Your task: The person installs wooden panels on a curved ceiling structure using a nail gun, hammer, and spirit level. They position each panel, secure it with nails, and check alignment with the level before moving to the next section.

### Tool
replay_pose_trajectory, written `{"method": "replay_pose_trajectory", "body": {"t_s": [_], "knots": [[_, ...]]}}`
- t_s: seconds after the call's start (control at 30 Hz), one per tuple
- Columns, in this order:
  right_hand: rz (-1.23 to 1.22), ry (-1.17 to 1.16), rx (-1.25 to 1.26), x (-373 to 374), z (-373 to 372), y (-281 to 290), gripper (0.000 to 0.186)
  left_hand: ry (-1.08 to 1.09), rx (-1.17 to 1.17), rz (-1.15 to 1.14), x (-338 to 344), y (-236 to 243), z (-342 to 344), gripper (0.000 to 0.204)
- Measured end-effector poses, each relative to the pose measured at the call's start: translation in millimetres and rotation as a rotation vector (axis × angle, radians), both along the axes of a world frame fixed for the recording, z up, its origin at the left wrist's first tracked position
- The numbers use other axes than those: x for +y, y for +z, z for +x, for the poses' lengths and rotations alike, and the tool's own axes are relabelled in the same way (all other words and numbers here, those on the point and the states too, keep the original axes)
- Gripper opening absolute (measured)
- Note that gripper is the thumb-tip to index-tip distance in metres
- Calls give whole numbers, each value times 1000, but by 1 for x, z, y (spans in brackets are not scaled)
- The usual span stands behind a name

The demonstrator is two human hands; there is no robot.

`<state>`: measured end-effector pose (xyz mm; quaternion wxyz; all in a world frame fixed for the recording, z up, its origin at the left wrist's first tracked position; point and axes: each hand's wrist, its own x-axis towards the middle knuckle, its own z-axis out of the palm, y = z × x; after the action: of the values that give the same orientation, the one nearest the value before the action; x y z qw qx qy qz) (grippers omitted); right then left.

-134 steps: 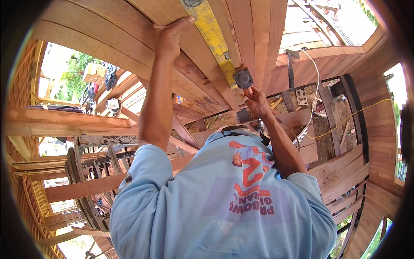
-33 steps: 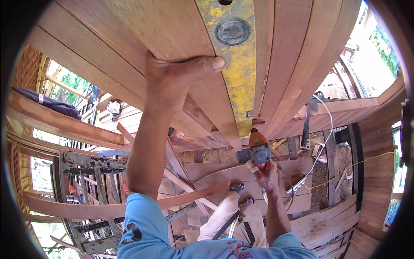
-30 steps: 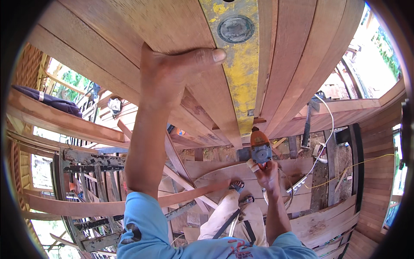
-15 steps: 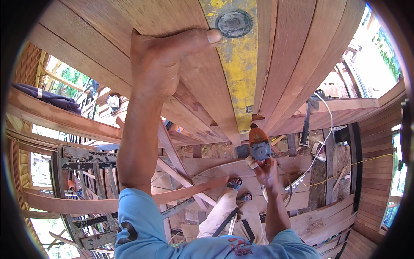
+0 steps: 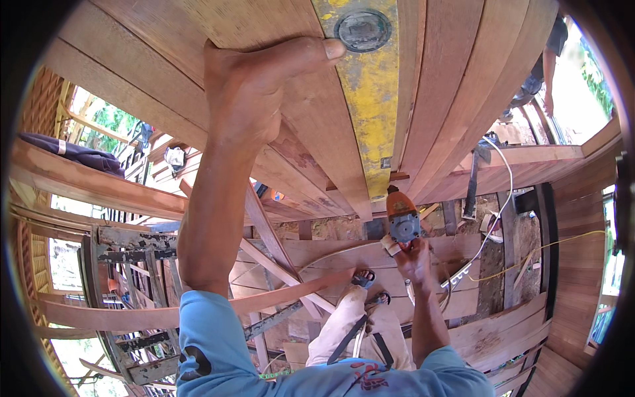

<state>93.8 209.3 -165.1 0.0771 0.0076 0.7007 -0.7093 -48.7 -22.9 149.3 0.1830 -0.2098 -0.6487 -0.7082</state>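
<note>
One yellow, paint-worn spirit level [image 5: 370, 106] lies just to the right of the left hand [image 5: 248, 83], flat along the wooden boards [image 5: 311, 99], its long axis running from beyond that hand back toward the right one. The left hand is the nearer: its thumb stretches wide and overlaps the level's left edge just below the round dark vial, while its fingers are out of sight, so I cannot tell whether they grip a board or only press. At the level's closer end, the nose of an orange-and-grey power tool [image 5: 402, 221] points forward, just beside it; whether the two touch I cannot tell. The right hand [image 5: 415, 260] is wrapped around that tool's grip, apart from the level and nearer the body than the left. To the right of the right hand, a hammer-like tool [image 5: 471, 185] hangs by the boards, with a white cable [image 5: 510, 172] looping past it and a yellow cord [image 5: 549, 246] farther out. Nearer the body than the right hand are sandaled feet [image 5: 362, 278]. Well left of the left hand lies a dark cloth bundle [image 5: 76, 153]; far off to its right, another person [image 5: 550, 66] shows partly.
</note>
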Motion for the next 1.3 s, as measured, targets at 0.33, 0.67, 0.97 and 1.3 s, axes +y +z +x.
{"method": "replay_pose_trajectory", "body": {"t_s": [0.33, 0.67, 0.97, 1.3], "knots": [[177, 96, -51, 7, 1, 8, 10, -107, 60, 27, 1, -1, 4, 46], [-64, -132, 73, 9, 12, -27, 21, 97, -38, -62, 5, 2, 6, 30], [-269, -21, 161, 35, 74, 173, 24, -19, -130, 38, -11, -28, -11, 28], [-294, 429, 473, -104, 5, 376, 54, 94, -401, -115, 28, 0, 4, 28]]}}
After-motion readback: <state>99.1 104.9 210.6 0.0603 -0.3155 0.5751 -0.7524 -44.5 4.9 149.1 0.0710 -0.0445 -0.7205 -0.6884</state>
